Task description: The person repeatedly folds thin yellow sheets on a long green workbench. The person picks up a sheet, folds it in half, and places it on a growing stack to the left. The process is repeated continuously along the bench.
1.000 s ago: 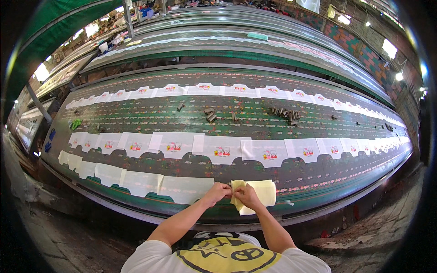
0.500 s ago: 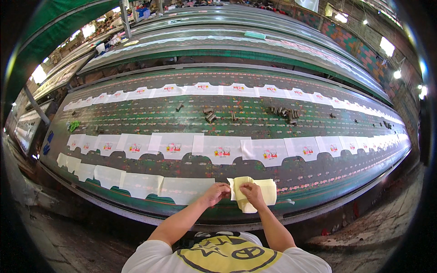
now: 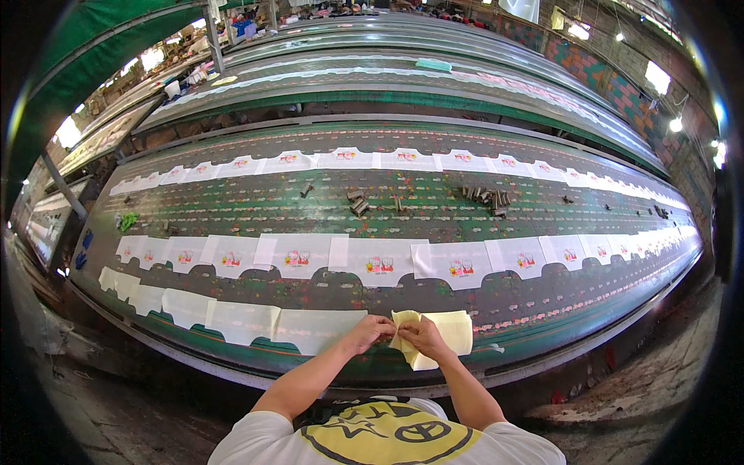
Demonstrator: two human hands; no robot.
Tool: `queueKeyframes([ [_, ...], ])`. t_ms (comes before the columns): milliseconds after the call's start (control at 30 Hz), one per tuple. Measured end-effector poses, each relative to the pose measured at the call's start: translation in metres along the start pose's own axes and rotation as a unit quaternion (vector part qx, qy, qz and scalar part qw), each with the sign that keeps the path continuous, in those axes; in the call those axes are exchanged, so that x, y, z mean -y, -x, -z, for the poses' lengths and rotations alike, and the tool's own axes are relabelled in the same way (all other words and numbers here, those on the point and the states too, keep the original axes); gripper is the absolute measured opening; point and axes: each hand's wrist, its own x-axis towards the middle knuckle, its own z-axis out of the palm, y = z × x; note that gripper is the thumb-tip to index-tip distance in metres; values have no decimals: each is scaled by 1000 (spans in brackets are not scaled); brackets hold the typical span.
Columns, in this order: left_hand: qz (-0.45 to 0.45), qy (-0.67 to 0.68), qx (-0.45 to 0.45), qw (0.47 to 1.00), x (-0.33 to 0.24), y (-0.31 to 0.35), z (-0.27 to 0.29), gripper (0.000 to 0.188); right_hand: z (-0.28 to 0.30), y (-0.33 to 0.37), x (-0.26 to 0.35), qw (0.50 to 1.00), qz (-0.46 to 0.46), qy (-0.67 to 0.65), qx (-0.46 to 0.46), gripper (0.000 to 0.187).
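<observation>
1. Here, right at the grip, lies the yellow cloth (image 3: 456,332), folded in layers near the table's front edge. Its long axis runs roughly left to right, the flat end pointing right; the left end is bunched up at the fingers, and a loose fold slants toward the person.
2. The right hand (image 3: 425,339) has its fingers bent and pinched on that bunched end.
3. The left hand (image 3: 372,330) meets it from the left, fingertips drawn together at the cloth's edge; whether a layer sits between them, I cannot tell.
4. Just left of the grip, a row of overlapping white pieces (image 3: 318,328) stretches away along the table.
5. Beyond the grip, a printed row (image 3: 380,260) crosses from left to right.
6. Farther off, on the dark green table (image 3: 434,213), lie small dark cylinders (image 3: 496,203), and well to the left a green rag (image 3: 127,222).
7. Past those runs the far row (image 3: 347,158), also white and printed.
</observation>
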Motion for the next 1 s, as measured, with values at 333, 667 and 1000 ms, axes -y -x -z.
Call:
queueKeyframes([
  [333,-9,-20,13,1000,-5,0,0,7,0,-8,-5,999,-44,-15,-17,19],
  [667,-7,151,27,988,21,-12,10,6,2,-8,-25,997,-68,-29,-30,19],
  [1000,21,32,-19,999,-2,-6,-8,4,6,-11,-16,997,-63,-31,29,20],
])
